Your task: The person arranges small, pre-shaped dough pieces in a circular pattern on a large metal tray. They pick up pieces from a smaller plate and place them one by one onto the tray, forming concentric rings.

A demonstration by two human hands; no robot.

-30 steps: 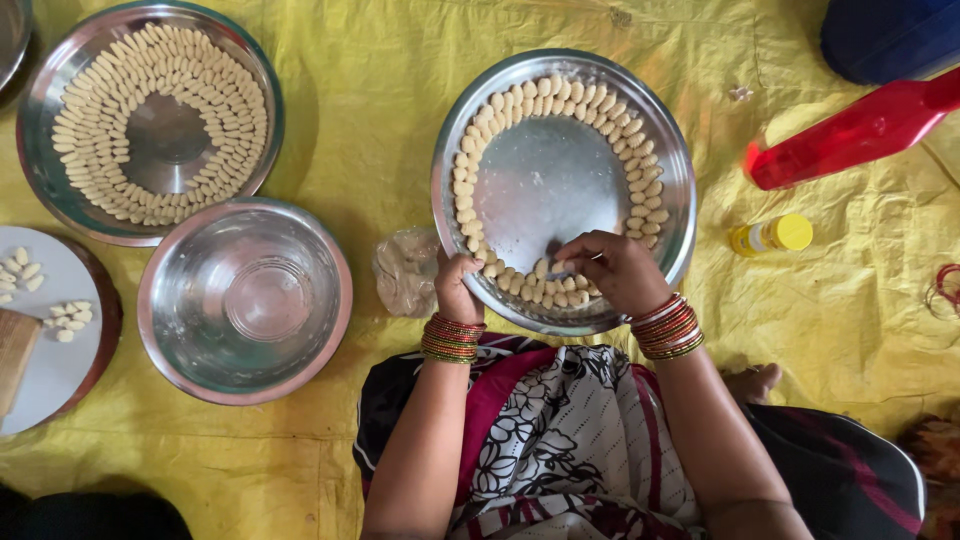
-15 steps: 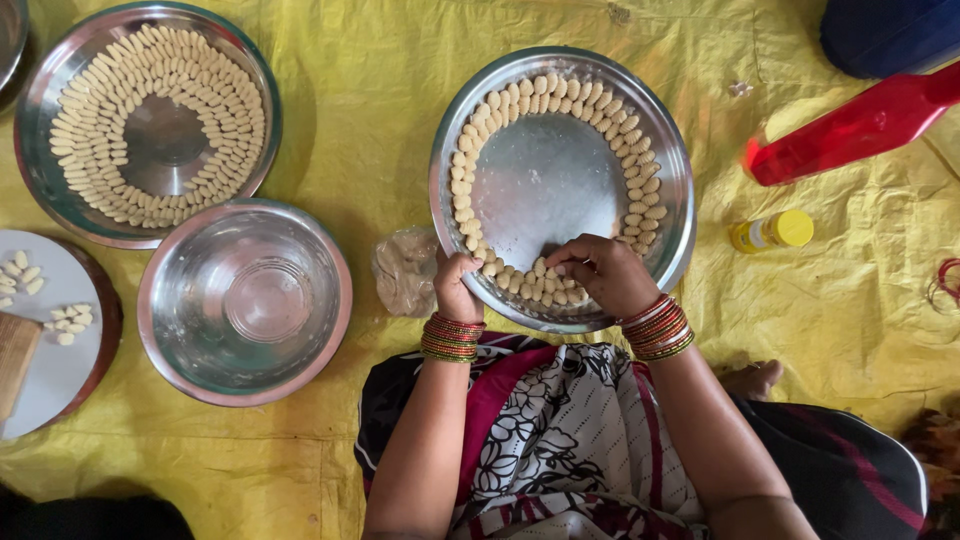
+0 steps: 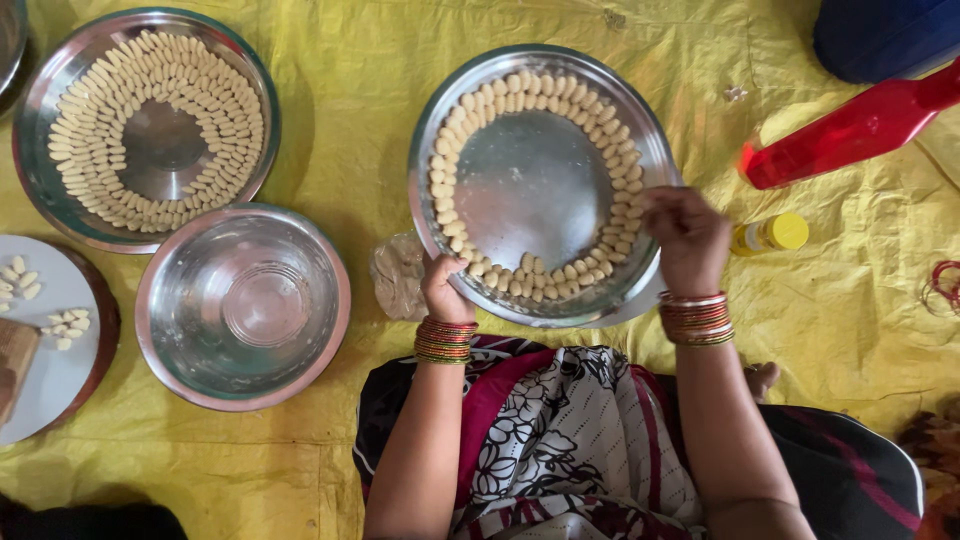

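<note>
A yellow cloth (image 3: 350, 110) covers nearly the whole frame, creased and spread flat under everything. At the bottom centre sits the person's lap in a black, white and maroon patterned garment (image 3: 570, 440), with both forearms reaching up from it.

In the upper centre lies a round steel plate (image 3: 540, 185), its bare middle ringed by small pale dough pieces (image 3: 500, 95) laid side by side in rows along the rim; the ring is thinnest at the lower edge. A second steel plate (image 3: 150, 125) in the upper left holds a fuller ring of the same pieces, several rows deep. Below it, at the left centre, stands an empty steel bowl (image 3: 245, 305), its rim just beside that plate. At the left edge a white plate (image 3: 55, 360) carries a few loose pieces.

A red plastic bottle (image 3: 850, 130) lies tilted in the upper right, with a dark blue object (image 3: 885, 35) in the corner above it. A small yellow-capped bottle (image 3: 770, 233) lies on its side just right of the central plate. A crumpled clear plastic bag (image 3: 398, 275) sits at the plate's lower left.

The left hand (image 3: 443, 290), bangles at the wrist, grips the plate's lower-left rim with fingers curled over it. The right hand (image 3: 685, 235), also bangled, is closed on the plate's right rim, fingertips touching the pieces there.
</note>
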